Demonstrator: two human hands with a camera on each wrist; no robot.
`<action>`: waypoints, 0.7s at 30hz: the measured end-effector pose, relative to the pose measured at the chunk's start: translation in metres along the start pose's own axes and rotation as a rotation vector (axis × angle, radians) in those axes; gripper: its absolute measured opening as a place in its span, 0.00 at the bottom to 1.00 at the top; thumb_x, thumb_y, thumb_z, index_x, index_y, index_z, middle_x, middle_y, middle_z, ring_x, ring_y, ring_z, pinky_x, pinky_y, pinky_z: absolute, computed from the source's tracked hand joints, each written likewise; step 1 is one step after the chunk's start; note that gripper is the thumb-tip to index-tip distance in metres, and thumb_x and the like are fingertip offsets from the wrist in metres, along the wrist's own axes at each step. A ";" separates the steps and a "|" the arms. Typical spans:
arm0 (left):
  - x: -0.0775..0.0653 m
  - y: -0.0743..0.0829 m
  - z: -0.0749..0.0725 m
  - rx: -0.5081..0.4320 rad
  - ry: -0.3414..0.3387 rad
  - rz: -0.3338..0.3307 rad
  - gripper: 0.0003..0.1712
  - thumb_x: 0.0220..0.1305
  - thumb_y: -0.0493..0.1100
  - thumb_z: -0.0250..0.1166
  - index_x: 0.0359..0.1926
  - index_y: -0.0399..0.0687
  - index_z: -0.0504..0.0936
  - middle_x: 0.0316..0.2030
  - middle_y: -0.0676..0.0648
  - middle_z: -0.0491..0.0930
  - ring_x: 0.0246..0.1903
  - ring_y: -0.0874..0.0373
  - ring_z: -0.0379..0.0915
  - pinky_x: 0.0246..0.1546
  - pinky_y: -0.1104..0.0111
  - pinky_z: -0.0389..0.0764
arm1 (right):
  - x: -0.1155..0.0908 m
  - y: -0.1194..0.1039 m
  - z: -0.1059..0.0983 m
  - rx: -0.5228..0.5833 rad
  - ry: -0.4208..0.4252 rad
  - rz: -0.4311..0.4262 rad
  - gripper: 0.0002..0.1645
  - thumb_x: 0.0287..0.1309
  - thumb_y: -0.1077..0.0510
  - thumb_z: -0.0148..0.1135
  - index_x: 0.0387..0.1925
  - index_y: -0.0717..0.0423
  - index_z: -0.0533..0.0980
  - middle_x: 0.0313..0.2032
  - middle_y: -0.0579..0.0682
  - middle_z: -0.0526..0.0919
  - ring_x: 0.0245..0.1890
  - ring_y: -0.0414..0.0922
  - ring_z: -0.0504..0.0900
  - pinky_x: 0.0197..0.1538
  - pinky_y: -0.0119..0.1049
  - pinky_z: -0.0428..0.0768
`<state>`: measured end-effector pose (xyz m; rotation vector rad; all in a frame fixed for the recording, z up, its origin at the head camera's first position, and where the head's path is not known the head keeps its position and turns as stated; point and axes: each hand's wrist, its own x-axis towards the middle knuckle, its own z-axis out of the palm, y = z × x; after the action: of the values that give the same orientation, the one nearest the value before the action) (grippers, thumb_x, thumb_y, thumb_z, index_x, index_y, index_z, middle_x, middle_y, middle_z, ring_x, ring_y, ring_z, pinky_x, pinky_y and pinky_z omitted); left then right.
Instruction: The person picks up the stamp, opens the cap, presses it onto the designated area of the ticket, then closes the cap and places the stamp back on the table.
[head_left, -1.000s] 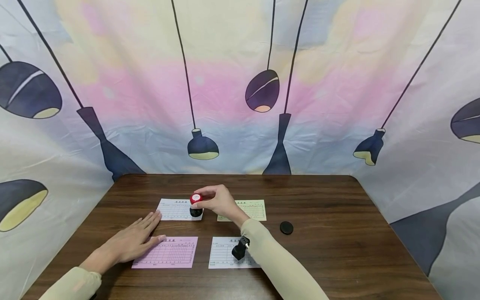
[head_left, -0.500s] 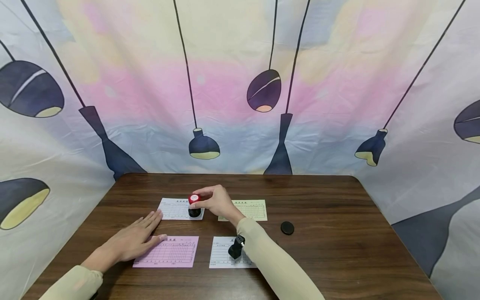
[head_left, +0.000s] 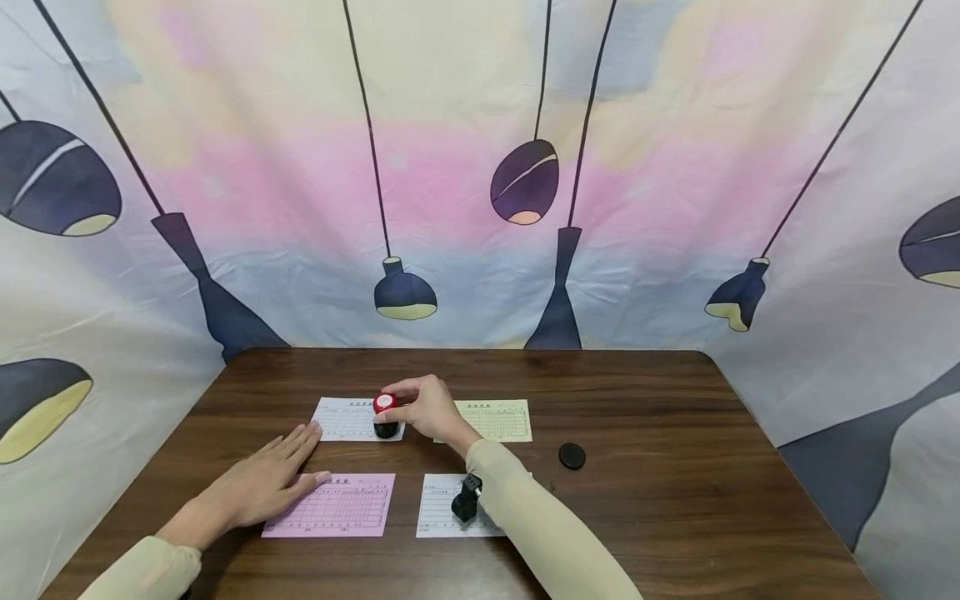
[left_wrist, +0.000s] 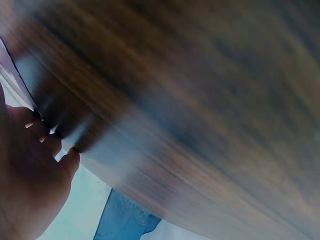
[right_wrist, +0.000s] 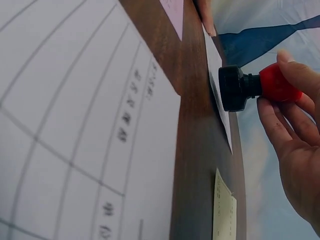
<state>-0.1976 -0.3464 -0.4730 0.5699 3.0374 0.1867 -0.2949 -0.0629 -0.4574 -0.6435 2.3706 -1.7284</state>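
Note:
My right hand (head_left: 431, 408) pinches the red knob of a round self-inking stamp (head_left: 385, 403) between thumb and fingers. The stamp's black base is over the right part of a white printed form (head_left: 345, 419) at the back left. In the right wrist view the black end of the stamp (right_wrist: 234, 89) faces this form, close to it; whether they touch I cannot tell. My left hand (head_left: 262, 479) lies flat, fingers stretched, fingertips at the white form's lower left corner. Its thumb lies over the upper left of a pink form (head_left: 352, 508).
A yellow form (head_left: 498, 421) lies at the back, right of the stamp. A second white form (head_left: 435, 508) is at the front, partly under the right sleeve and wrist camera. A black round cap (head_left: 572, 456) sits to the right on the wooden table (head_left: 675, 500). A patterned curtain hangs behind.
My right hand and the stamp have shifted slightly left and a little toward me over the white form. The left hand and the papers stay in place.

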 end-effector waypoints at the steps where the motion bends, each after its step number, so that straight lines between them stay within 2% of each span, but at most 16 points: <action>1: 0.001 0.000 0.000 0.002 0.001 0.003 0.51 0.76 0.72 0.52 0.79 0.34 0.63 0.79 0.33 0.61 0.79 0.33 0.58 0.76 0.38 0.65 | 0.000 0.000 0.000 -0.003 0.006 0.004 0.25 0.48 0.57 0.85 0.51 0.50 0.89 0.45 0.46 0.93 0.39 0.32 0.86 0.43 0.27 0.87; 21: 0.001 0.001 0.000 0.005 -0.006 -0.010 0.51 0.76 0.72 0.52 0.79 0.35 0.63 0.80 0.34 0.61 0.79 0.33 0.58 0.76 0.39 0.65 | 0.006 0.005 0.007 -0.049 0.003 0.003 0.24 0.49 0.58 0.85 0.51 0.49 0.89 0.45 0.46 0.92 0.40 0.32 0.87 0.45 0.28 0.87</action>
<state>-0.1981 -0.3455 -0.4730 0.5546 3.0352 0.1774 -0.2988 -0.0701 -0.4638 -0.6446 2.4218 -1.6751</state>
